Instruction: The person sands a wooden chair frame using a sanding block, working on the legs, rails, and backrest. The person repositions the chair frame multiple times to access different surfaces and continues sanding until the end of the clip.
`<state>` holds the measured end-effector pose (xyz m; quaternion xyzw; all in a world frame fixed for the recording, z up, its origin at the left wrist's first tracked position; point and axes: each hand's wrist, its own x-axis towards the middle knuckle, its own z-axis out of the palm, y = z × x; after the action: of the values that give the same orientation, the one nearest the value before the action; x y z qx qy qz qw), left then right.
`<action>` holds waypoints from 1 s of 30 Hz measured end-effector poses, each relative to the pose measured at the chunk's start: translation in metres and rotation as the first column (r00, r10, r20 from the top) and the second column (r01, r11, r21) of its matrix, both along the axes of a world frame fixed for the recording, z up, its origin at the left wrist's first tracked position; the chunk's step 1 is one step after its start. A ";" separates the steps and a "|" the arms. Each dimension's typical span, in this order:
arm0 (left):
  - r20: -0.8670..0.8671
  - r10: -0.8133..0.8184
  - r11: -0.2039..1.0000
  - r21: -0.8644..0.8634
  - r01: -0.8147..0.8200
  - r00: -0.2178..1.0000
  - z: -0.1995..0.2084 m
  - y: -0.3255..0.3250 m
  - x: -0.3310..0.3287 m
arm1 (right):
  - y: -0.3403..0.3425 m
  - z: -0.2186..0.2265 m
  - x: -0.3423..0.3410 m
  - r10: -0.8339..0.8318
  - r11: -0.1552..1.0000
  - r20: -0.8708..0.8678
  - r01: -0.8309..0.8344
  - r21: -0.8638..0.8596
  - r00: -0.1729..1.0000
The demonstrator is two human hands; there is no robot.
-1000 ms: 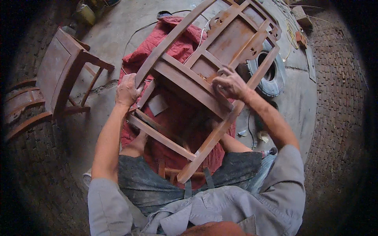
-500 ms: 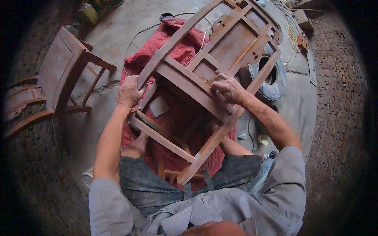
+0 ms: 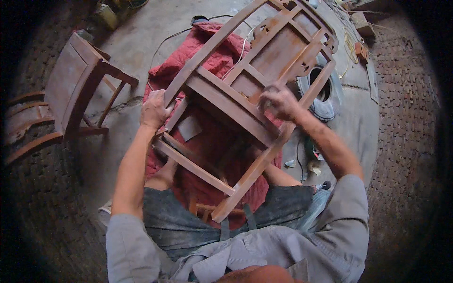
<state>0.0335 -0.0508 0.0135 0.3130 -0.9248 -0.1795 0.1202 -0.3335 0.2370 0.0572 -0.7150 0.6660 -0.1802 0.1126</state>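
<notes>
A brown wooden chair (image 3: 259, 92) with a carved, panelled back lies tilted across my lap, over a red quilted cloth (image 3: 214, 42). My left hand (image 3: 155, 111) is closed round the chair's left curved post. Over the right end of the cross rail, beside the back panel, my right hand (image 3: 281, 104) has its fingers bent together. Whatever may be under those fingers is hidden and slightly smeared. A pale square sheet (image 3: 189, 127) lies on the cloth, seen through the open frame.
A second wooden chair (image 3: 78, 85) lies tipped over at left. Beyond the right post a tyre (image 3: 323, 94) rests on the concrete floor (image 3: 361, 122). A cable (image 3: 160, 49) loops behind the cloth. Orange bricks (image 3: 362, 52) and yellow cord (image 3: 350, 45) lie at far right.
My right hand has shifted a little to the right and toward the far side, over the rail's end. My left hand and the chair stay in place.
</notes>
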 end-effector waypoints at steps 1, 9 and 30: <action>0.012 0.003 1.000 -0.003 -0.003 1.000 0.001 -0.001 0.002 | -0.006 0.004 0.017 0.188 0.982 0.059 -0.189 0.005 0.980; 0.006 0.024 1.000 0.000 -0.024 1.000 0.009 0.005 0.001 | 0.006 -0.004 0.024 0.082 0.988 0.072 -0.091 0.126 0.994; 0.061 -0.047 0.994 -0.098 0.053 0.997 0.005 0.005 -0.005 | -0.040 -0.040 0.020 -0.224 0.973 -0.231 0.203 -0.111 0.947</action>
<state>0.0283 -0.0460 0.0186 0.2887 -0.9433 -0.1269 0.1040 -0.3138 0.1970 0.0170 -0.6593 0.7401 -0.1312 -0.0202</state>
